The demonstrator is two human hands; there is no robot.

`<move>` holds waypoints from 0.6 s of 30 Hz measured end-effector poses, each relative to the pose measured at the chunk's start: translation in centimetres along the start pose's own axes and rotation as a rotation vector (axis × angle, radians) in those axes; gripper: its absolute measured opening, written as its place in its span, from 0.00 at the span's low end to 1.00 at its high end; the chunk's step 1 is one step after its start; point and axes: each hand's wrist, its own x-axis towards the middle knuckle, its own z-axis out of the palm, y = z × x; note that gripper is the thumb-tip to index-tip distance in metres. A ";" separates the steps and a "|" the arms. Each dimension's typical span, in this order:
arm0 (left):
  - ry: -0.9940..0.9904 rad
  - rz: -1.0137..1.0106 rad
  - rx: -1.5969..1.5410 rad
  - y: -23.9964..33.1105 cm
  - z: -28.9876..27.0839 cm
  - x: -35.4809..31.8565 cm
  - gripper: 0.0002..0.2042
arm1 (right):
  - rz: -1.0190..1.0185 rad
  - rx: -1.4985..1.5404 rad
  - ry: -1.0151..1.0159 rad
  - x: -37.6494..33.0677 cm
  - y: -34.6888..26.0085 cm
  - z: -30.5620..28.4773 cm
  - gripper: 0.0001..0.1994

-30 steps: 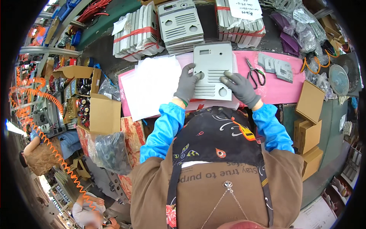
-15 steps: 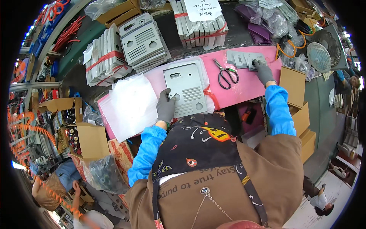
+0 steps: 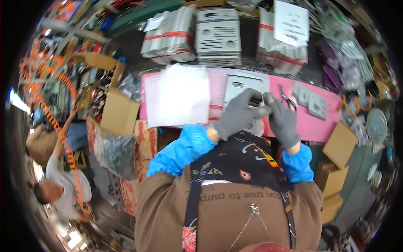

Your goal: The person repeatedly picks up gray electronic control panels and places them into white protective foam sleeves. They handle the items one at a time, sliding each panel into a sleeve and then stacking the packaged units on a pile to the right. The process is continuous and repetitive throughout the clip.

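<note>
A grey metal panel (image 3: 236, 89) with slots and round holes lies on the pink work surface in front of me, partly covered by my hands. Just over it, my left hand (image 3: 240, 114), in a grey glove, has its fingers curled together. My right hand (image 3: 283, 122), gloved alike, meets it with thumb and fingers pinched. Something dark and small shows between the left fingers, too blurred to name. Right of my hands lie scissors (image 3: 287, 97), partly hidden, and several small grey plates (image 3: 315, 105). White sheets (image 3: 178, 98) are spread left of the panel.
Along the back stand a bundle of panels tied with red tape (image 3: 170, 38), a stack of grey panels (image 3: 218, 38) and another taped bundle (image 3: 282, 42). Cardboard boxes (image 3: 341, 145) are at the right, a carton (image 3: 119, 111) at the left. A co-worker (image 3: 69, 176) is far left.
The view has swung, shifting the scene. My right hand has left the small grey plates and come across to my left hand. My left hand has let go of the panel's edge.
</note>
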 end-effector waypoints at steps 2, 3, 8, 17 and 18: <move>0.065 0.016 -0.041 -0.1 -0.4 -0.3 0.16 | 0.101 0.347 0.074 0.4 -2.7 1.0 0.29; 0.089 0.024 -0.067 -0.2 -0.9 -0.6 0.15 | 0.161 0.514 0.100 0.7 -3.7 1.4 0.30; 0.175 0.117 -0.280 -1.5 -2.2 -2.4 0.10 | 0.104 0.707 0.149 2.1 -6.0 1.1 0.29; 0.253 0.120 -0.387 -1.7 -3.4 -3.7 0.06 | 0.053 0.756 0.113 2.8 -7.2 1.8 0.29; 0.260 0.118 -0.427 -1.5 -3.3 -3.9 0.05 | 0.080 0.749 0.067 2.9 -7.3 1.9 0.28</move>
